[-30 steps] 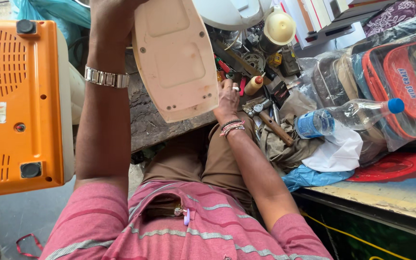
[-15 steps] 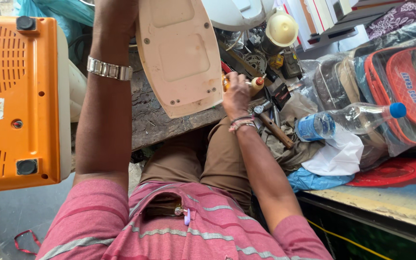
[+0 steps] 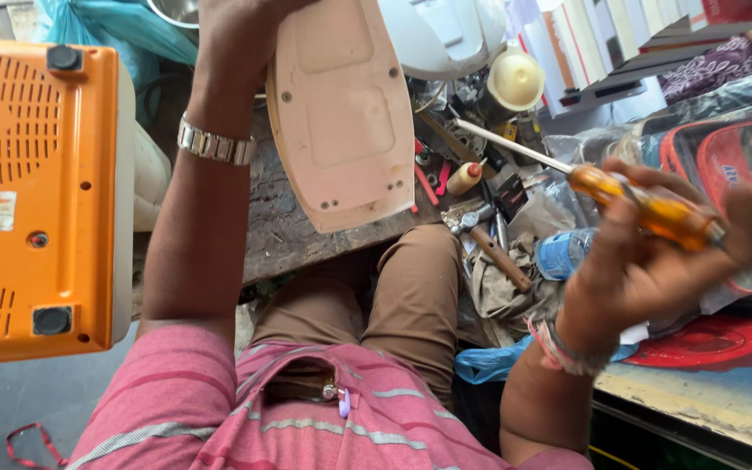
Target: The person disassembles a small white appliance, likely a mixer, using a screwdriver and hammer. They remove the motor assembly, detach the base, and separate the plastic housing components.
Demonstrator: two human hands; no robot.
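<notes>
Holding a pinkish-beige appliance base plate (image 3: 341, 122) upright above the cluttered desk (image 3: 289, 235), the left hand (image 3: 237, 35) has its grip closed on the plate's top edge. The right hand (image 3: 646, 252) grips an orange-handled screwdriver (image 3: 646, 204), shaft pointing up-left. An orange appliance casing (image 3: 36, 200) stands left; a hammer (image 3: 489, 244) and plastic bottle (image 3: 563, 252) lie between.

A pale pink cover (image 3: 341, 113), flat with a rounded lower tip and small screw holes, is hanging upright above the knees. A screwdriver (image 3: 620, 196) with an amber handle is lying slanted at the right, its thin metal shaft pointing up-left.
</notes>
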